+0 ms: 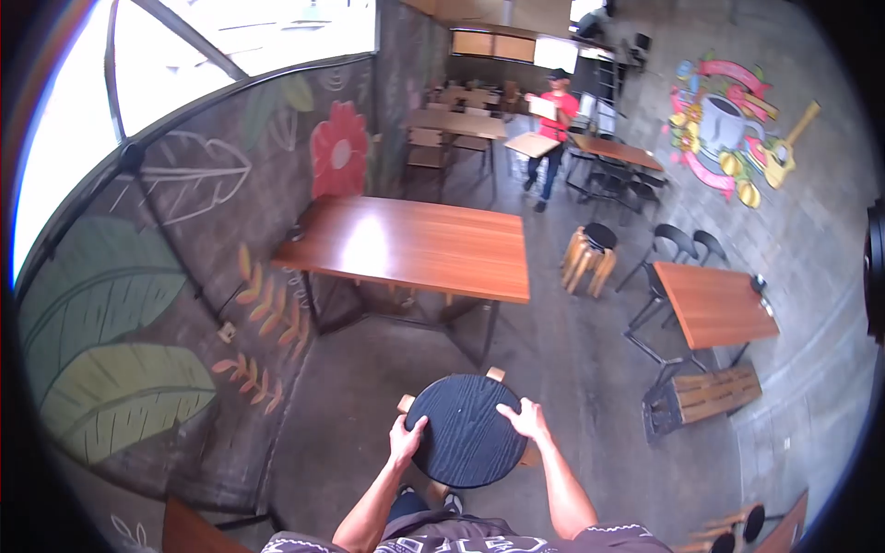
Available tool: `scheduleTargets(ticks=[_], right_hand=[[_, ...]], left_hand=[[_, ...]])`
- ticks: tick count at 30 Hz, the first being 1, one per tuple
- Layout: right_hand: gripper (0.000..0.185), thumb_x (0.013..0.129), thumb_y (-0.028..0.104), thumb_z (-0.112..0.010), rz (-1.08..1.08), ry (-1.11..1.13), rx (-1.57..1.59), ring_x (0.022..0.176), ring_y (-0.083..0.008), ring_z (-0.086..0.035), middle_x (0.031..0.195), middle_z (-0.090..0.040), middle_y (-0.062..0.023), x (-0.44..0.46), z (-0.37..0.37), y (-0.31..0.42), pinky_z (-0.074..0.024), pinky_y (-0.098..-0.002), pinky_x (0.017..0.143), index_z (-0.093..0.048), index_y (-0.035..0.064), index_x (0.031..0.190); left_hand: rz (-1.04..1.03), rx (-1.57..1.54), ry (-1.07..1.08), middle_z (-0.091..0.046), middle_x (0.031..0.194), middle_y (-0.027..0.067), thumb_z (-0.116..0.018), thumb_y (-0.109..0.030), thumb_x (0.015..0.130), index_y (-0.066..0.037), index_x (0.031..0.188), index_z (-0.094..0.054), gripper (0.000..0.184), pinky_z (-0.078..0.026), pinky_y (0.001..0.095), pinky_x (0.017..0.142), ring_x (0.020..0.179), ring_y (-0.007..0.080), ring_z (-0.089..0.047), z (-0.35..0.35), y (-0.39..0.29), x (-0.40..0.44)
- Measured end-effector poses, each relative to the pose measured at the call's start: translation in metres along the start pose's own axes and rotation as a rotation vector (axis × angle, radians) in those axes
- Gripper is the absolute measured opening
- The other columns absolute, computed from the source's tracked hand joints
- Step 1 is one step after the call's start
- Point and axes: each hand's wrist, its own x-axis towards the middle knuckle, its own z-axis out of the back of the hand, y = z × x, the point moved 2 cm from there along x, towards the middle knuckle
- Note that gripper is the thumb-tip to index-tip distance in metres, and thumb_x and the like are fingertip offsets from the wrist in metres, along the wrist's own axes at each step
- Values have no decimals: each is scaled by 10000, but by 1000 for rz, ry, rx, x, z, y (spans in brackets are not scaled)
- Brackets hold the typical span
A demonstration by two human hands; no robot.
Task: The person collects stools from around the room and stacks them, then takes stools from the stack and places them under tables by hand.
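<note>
Between my two hands is a round stool (466, 431) with a black wood-grain seat and pale wooden legs that stick out past its rim. My left hand (406, 440) grips the seat's left edge, thumb on top. On the opposite edge my right hand (525, 421) has the same kind of hold, its fingers hidden under the rim. The stool is in front of my body, above my shoes; whether its legs touch the floor I cannot tell. Beyond it stands a long reddish-brown table (433, 244) on dark metal legs.
A stack of stools (590, 253) stands right of the long table. Further right are another table (714, 304), black chairs (673, 241) and a slatted wooden bench (714, 396). At the back a person in a red shirt (557, 115) carries a light-coloured board. A painted wall runs along the left.
</note>
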Motion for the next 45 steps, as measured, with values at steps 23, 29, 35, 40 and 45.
scheduleTargets(ticks=[23,29,35,40,45], right_hand=[[458,815,404,-770,-382,-910,204,737,-214,-668,785,-698,-143,-92,237,-104,-518,-374,683,-661,-38,865],[609,764,506,-776,-435,-918,236,745,-345,-686,798,-683,-247,-62,266,-157,-520,-436,672,-624,-82,808],[681,754,564,-757,-412,-863,213,741,-379,-675,763,-655,-277,-6,330,-244,-510,-445,656,-601,-98,777],[603,780,505,-759,-377,-794,203,790,-365,-692,837,-689,-253,39,396,-299,-517,-435,685,-640,-83,844],[641,770,538,-754,-315,-742,224,782,-367,-675,782,-662,-250,91,457,-331,-503,-446,693,-617,-87,822]], left_hand=[[-235,-174,949,-646,1106,163,-748,-292,841,75,1244,-511,594,-486,324,893,1007,198,-609,-296,-223,26],[-239,-158,969,-630,1187,174,-741,-269,858,93,1286,-488,615,-442,313,969,1090,203,-591,-362,-243,28],[-177,-132,883,-635,1147,160,-733,-266,852,87,1262,-505,587,-488,301,882,1009,191,-613,-455,-280,14],[-151,-97,835,-612,1188,186,-745,-322,837,102,1314,-459,699,-469,312,926,1074,217,-591,-538,-294,19],[-112,-124,748,-583,1245,206,-745,-333,838,106,1345,-433,740,-444,322,976,1129,238,-569,-597,-323,22]])
